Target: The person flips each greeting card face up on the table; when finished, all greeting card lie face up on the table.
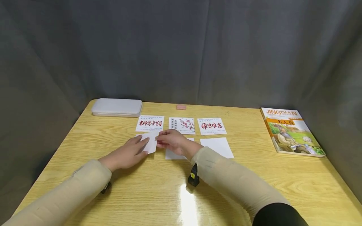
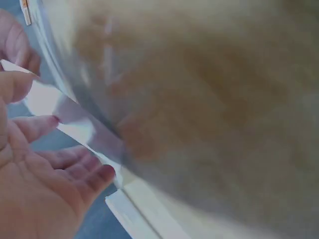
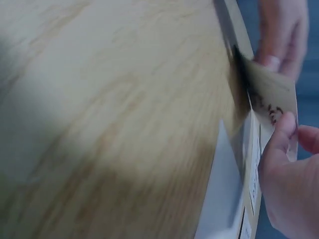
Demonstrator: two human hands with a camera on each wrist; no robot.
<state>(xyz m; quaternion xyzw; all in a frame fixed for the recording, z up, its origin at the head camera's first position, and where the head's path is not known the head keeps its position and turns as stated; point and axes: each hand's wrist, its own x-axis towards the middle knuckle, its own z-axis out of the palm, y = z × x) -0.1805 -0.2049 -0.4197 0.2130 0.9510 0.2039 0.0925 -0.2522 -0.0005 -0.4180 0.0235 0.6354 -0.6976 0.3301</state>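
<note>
From my station I see the white card between the two hands, and this is the relation which matters most: the left hand is at its left part, the right hand at its right edge. Both are touching it, so neither is nearer. The card looks almost square, so I find no clear long axis. It is tilted, at least partly raised above the tabletop, and the right wrist view shows dark marks on its underside.

The right hand pinches the edge with thumb and fingers; the left hand's fingers lie rather straight against the card. Just beyond it lies a printed card; a blank card lies partly beneath the right forearm and hand.
</note>
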